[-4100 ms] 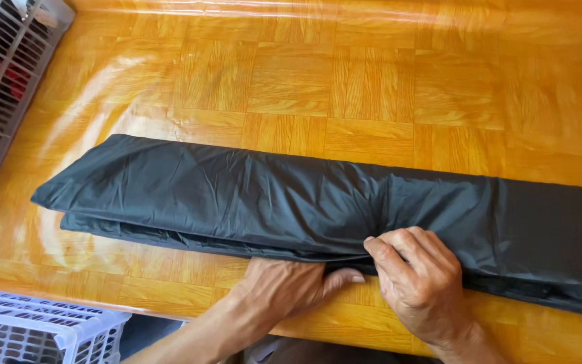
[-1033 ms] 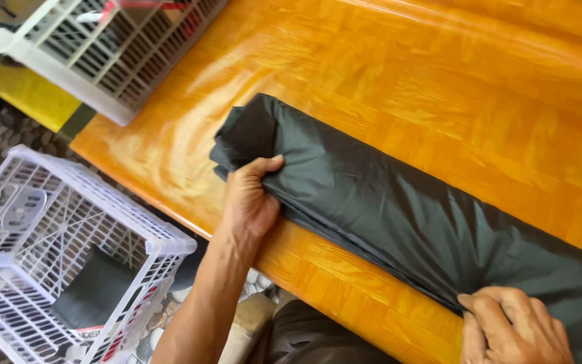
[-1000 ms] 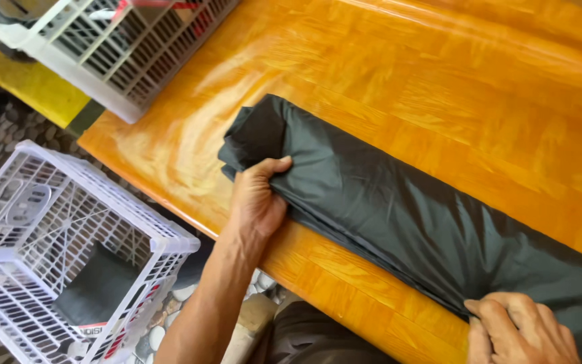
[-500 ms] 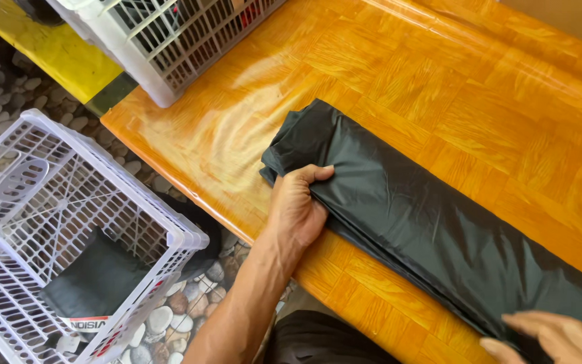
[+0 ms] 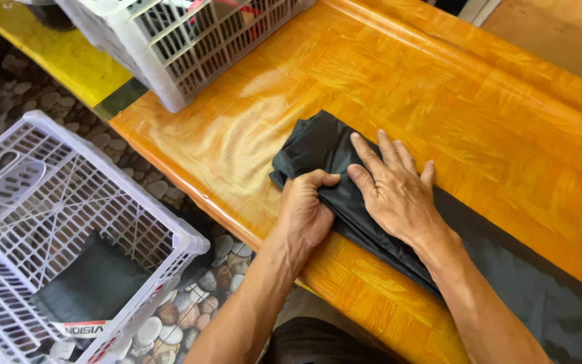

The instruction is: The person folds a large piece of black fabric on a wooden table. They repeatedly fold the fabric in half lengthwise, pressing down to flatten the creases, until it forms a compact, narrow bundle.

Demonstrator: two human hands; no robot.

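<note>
A long, folded dark grey-black plastic bag [image 5: 318, 145] lies on a glossy orange wooden table [image 5: 385, 81], running from its near-left edge off to the lower right. My left hand [image 5: 304, 209] grips the near edge of the bag close to its left end, fingers curled around the fold. My right hand [image 5: 392, 185] lies flat on top of the bag just to the right, fingers spread and pressing down.
A white plastic crate [image 5: 55, 222] stands on the pebbled floor at lower left with a folded dark bag [image 5: 92, 286] inside. Another white crate [image 5: 190, 40] sits at the table's far left corner. A yellow surface [image 5: 55, 57] lies beyond it.
My right hand has come from the bag's far right end to press flat near the left end beside my left hand. The view has shifted so the bag's end sits nearer the centre.
</note>
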